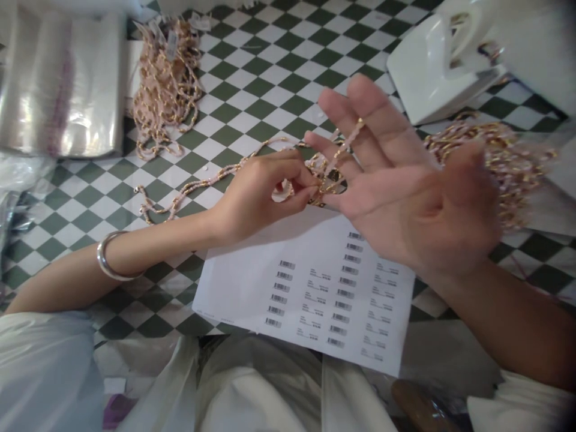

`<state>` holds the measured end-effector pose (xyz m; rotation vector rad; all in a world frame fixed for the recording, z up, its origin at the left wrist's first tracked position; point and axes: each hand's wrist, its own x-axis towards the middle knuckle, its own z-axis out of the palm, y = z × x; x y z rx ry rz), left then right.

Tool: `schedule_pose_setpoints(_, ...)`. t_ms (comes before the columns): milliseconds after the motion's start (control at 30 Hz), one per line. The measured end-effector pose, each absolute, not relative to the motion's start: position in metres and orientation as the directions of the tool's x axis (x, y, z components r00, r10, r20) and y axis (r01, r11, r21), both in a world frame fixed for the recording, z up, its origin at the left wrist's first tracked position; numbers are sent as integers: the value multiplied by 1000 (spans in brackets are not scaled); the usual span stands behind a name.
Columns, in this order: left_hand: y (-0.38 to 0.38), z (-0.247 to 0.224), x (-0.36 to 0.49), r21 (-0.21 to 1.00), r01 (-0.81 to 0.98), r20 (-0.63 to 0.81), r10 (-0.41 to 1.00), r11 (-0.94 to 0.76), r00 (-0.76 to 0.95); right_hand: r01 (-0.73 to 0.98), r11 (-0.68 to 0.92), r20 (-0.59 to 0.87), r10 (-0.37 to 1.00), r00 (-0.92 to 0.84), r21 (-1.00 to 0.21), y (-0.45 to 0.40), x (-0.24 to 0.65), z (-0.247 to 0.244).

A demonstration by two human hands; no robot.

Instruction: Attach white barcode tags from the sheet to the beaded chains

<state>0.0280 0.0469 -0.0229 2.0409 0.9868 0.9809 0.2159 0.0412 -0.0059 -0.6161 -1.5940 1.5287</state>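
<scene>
My left hand (pixel 261 195) pinches a pink-and-gold beaded chain (pixel 216 177) between thumb and fingertips, close to my right palm. That chain trails back across the checkered surface (pixel 252 102) to the left. My right hand (pixel 400 180) is raised, palm up, fingers spread and slightly blurred. A short length of chain (pixel 344 144) with a small gold end rises across its fingers. Behind my right hand lies a tangled bunch of similar chains (pixel 499 168). Part of the chain near my fingers is hidden by my hands.
A large heap of pink-gold chains (pixel 166 90) lies at the top left, beside a stack of clear plastic bags (pixel 58 90). A white plastic appliance (pixel 432 69) stands at the top right. A barcode label sheet (pixel 306 288) lies below my hands. White plastic covers my lap.
</scene>
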Motion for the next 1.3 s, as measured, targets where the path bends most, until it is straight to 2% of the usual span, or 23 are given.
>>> schedule_pose_setpoints(133,47,-21,28,817,326,312,840,-476,445,-164,158,222,820,-527,-974,41,216,-6)
schedule_pose_setpoints(300,46,-20,28,833,320,287,847,-451,447,-256,127,250,806,-536,-958,35,211,-6)
schedule_pose_setpoints(500,46,-22,29,840,329,266,855,-432,445,-241,167,278,778,-564,-956,33,209,-7)
schedule_pose_setpoints(667,46,-22,29,836,338,263,855,-433,446,-239,262,353,745,-565,-935,34,210,-7)
schedule_pose_setpoints(800,45,-22,29,836,342,259,859,-429,442,-218,209,299,755,-583,-953,35,211,-8)
schedule_pose_setpoints(967,44,-22,28,843,343,253,867,-415,429,-264,254,363,734,-574,-931,36,211,-10)
schedule_pose_setpoints(1133,45,-24,29,877,318,207,881,-360,426,-291,148,295,771,-564,-945,35,212,-12)
schedule_pose_setpoints(1300,46,-23,32,931,243,152,893,-274,424,-264,203,328,706,-628,-943,39,215,-11)
